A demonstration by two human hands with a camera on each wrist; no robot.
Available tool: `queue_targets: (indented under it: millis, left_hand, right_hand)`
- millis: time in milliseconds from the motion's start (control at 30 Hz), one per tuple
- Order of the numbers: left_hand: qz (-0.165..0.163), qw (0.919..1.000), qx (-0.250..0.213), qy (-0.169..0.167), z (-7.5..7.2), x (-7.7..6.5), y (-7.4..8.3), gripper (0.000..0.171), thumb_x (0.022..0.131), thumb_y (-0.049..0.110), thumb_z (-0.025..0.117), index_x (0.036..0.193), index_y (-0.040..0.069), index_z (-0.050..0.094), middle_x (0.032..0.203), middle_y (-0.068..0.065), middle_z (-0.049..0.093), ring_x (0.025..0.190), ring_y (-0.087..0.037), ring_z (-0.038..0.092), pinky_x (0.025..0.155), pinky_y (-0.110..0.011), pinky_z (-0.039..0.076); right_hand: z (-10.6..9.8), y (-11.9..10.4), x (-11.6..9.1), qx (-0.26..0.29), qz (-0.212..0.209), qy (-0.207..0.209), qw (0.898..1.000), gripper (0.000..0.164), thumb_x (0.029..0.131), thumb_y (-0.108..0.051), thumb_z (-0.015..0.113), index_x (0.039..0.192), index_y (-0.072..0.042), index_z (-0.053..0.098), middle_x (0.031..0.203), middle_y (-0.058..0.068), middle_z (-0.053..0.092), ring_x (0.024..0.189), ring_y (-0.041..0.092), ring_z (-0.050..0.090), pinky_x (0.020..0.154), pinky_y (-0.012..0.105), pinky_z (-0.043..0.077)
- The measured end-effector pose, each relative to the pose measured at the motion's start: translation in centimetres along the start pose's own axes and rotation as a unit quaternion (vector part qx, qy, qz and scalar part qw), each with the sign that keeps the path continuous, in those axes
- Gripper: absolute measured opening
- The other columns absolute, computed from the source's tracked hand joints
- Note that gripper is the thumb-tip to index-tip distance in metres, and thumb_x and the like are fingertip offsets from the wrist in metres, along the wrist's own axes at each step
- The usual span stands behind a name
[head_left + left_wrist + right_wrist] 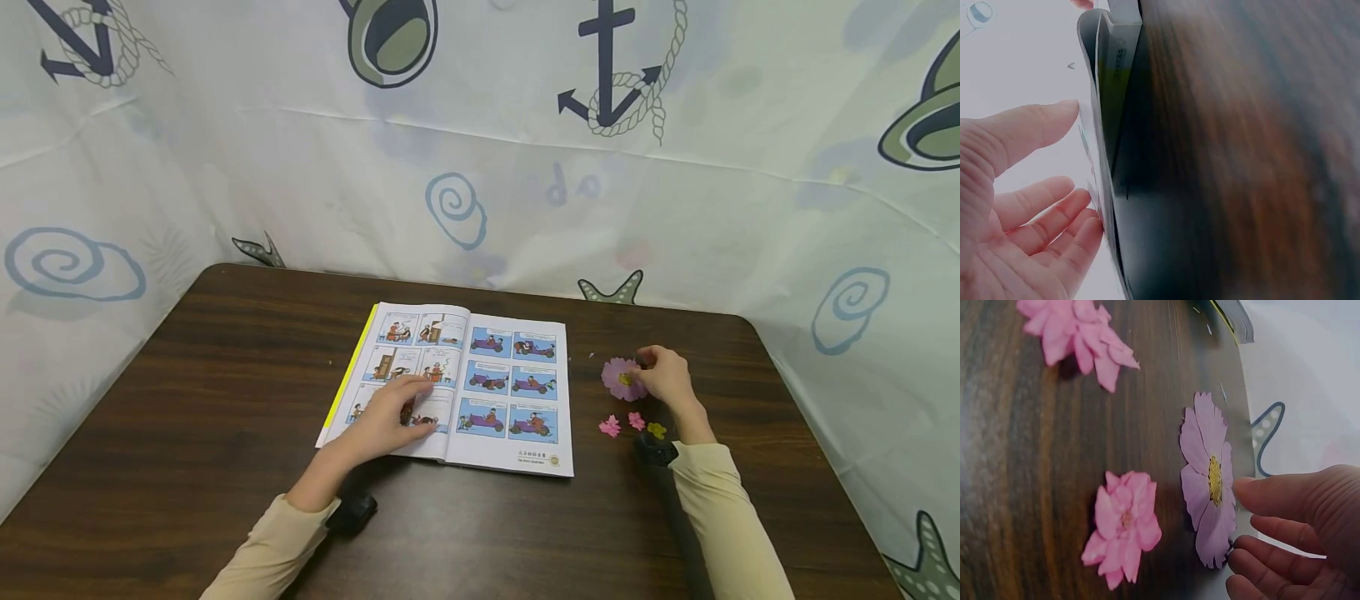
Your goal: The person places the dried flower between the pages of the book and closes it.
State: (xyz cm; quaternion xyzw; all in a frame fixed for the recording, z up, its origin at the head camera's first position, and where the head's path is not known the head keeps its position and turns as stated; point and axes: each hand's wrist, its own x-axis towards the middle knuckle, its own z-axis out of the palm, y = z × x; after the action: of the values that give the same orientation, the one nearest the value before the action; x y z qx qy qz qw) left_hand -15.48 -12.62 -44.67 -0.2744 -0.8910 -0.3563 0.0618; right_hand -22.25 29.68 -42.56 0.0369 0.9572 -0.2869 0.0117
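Observation:
An open comic book point(517, 458) lies on the brown table. Over its left page is my left hand point(382, 421), fingers loosely bent and thumb apart from them; the left wrist view shows these fingers point(1041, 231) by the curved page edge, with nothing held. At the right, my right hand point(667, 379) is beside a large light purple flower point(618, 379) with a yellow centre. In the right wrist view the thumb comes to the petals' edge and the fingers are loosely bent; whether they touch the flower is unclear.
Two small pink flowers point(610, 426) and a small yellow flower point(657, 431) lie nearer me than the purple one. The wooden table point(187, 417) ends at a white patterned curtain point(330, 200) behind. Tiny scraps lie between book and flowers.

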Motion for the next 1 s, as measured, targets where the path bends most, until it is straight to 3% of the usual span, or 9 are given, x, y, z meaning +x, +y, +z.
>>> queue_targets:
  millis: [200, 400, 733, 1000]
  left_hand:
    - [-0.022, 0.9996, -0.019, 0.004, -0.1, -0.4, -0.8, 0.054, 0.066, 0.007, 0.083, 0.114, -0.006, 0.06, 0.115, -0.016, 0.059, 0.101, -0.029, 0.057, 0.084, -0.042, 0.046]
    - [-0.031, 0.9988, -0.039, 0.0, -0.2, -0.3, -1.1, 0.053, 0.065, 0.005, 0.083, 0.112, -0.005, 0.061, 0.112, -0.015, 0.06, 0.095, -0.028, 0.057, 0.08, -0.04, 0.046]
    - [-0.077, 0.9877, -0.134, -0.027, -0.5, -0.3, -2.2, 0.05, 0.068, 0.001, 0.081, 0.113, -0.003, 0.061, 0.111, -0.013, 0.059, 0.097, -0.025, 0.056, 0.084, -0.038, 0.048]
    - [-0.083, 0.9846, -0.149, -0.039, -0.5, -0.4, -2.2, 0.051, 0.069, 0.001, 0.079, 0.116, -0.003, 0.059, 0.114, -0.014, 0.058, 0.1, -0.026, 0.055, 0.087, -0.041, 0.047]
  right_hand:
    - [-0.1, 0.3, 0.4, -0.01, 0.017, -0.015, 1.0, 0.036, 0.081, -0.009, 0.069, 0.108, 0.011, 0.058, 0.101, 0.028, 0.058, 0.091, 0.038, 0.053, 0.079, 0.047, 0.046]
    - [-0.2, 0.3, 0.6, -0.016, 0.029, -0.03, 0.999, 0.031, 0.08, -0.01, 0.07, 0.102, 0.01, 0.06, 0.087, 0.019, 0.057, 0.078, 0.029, 0.052, 0.065, 0.036, 0.045]
    - [-0.7, 0.0, 0.8, -0.017, 0.059, -0.066, 0.996, 0.022, 0.082, -0.014, 0.07, 0.091, 0.005, 0.062, 0.082, 0.016, 0.06, 0.072, 0.024, 0.053, 0.062, 0.034, 0.045]
    - [-0.7, 0.0, 0.7, -0.016, 0.047, -0.062, 0.997, 0.017, 0.083, -0.012, 0.068, 0.086, 0.004, 0.063, 0.078, 0.013, 0.06, 0.07, 0.023, 0.051, 0.059, 0.031, 0.042]
